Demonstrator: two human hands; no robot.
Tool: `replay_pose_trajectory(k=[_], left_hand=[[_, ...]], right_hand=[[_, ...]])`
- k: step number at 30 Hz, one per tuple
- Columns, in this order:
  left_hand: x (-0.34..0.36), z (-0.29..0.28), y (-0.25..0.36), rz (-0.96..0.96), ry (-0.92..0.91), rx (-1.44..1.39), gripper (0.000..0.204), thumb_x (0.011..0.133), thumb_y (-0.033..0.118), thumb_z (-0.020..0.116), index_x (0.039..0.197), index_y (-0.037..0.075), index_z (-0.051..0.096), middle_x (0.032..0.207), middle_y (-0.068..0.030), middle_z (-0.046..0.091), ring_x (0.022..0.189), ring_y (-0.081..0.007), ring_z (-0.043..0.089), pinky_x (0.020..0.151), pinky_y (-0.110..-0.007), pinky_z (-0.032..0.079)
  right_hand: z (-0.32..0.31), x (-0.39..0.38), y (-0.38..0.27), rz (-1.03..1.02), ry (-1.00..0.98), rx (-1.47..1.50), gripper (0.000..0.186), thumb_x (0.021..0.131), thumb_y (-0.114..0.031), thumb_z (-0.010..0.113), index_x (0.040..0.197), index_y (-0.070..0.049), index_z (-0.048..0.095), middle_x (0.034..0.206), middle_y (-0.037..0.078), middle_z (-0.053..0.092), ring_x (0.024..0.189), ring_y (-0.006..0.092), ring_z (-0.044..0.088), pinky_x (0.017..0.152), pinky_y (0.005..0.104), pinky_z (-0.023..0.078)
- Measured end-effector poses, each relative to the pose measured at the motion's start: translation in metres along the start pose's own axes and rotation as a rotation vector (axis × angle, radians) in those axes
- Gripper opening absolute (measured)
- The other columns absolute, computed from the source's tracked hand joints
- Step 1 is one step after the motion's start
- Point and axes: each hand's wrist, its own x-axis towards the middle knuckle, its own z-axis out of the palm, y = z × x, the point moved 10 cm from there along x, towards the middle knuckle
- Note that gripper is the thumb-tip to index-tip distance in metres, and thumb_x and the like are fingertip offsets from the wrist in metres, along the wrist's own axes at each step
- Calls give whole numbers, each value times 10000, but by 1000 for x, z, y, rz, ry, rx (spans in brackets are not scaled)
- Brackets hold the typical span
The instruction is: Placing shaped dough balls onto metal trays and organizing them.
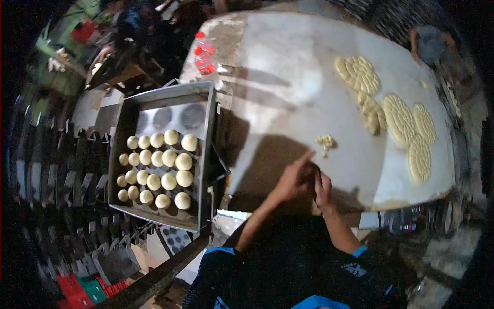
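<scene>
My left hand [294, 180] is over the near edge of the pale worktable [278, 46], its index finger stretched out toward small crumbs of dough [325, 140]. Close against it is my right hand [323, 191], its fingers partly lost in shadow where the two hands meet. I make out nothing held in either. A strip of lumpy dough [371, 113] lies farther right. Around it are flat, oval, scored pieces of dough, such as one at the back [358, 73] and a large one [399, 119].
On the left, a deep metal tray [210, 110] holds several rows of round dough balls [153, 181]. Clear bottles with red caps [204, 54] stand beyond it. Another person [431, 44] is at the far right. Dark racks [56, 180] line the left side.
</scene>
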Motion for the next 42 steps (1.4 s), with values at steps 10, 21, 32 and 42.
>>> replay_pose_trajectory(k=[10, 21, 32, 42], left_hand=[[-47, 53, -17, -392, -446, 15, 466, 893, 182, 568, 1286, -29, 431, 1236, -167, 556, 1173, -274, 524, 958, -395, 431], [-19, 46, -58, -76, 566, 805, 347, 758, 122, 663, 1061, 33, 518, 1002, -188, 546, 947, -369, 519, 844, -417, 415], [54, -11, -58, 54, 615, 1058, 209, 716, 214, 727, 862, 119, 611, 1002, -130, 593, 940, -337, 509, 828, -453, 407], [-4, 22, -90, -64, 504, 558, 198, 800, 97, 581, 991, 45, 576, 1011, -135, 605, 1007, -360, 537, 929, -496, 410]], right_hand=[[-53, 50, -19, -267, 32, -784, 149, 894, -155, 536, 874, -8, 549, 830, 178, 580, 723, 391, 604, 629, 486, 498], [-93, 124, 15, -476, -196, -588, 180, 860, -180, 596, 972, -41, 622, 944, 168, 544, 783, 339, 601, 707, 425, 520], [-231, 69, 4, -655, -47, -956, 151, 729, -153, 636, 814, -52, 563, 850, 106, 574, 797, 309, 582, 754, 435, 518], [-238, 46, -8, -578, -142, -915, 81, 749, -71, 576, 743, -49, 499, 798, 127, 529, 856, 349, 550, 646, 469, 490]])
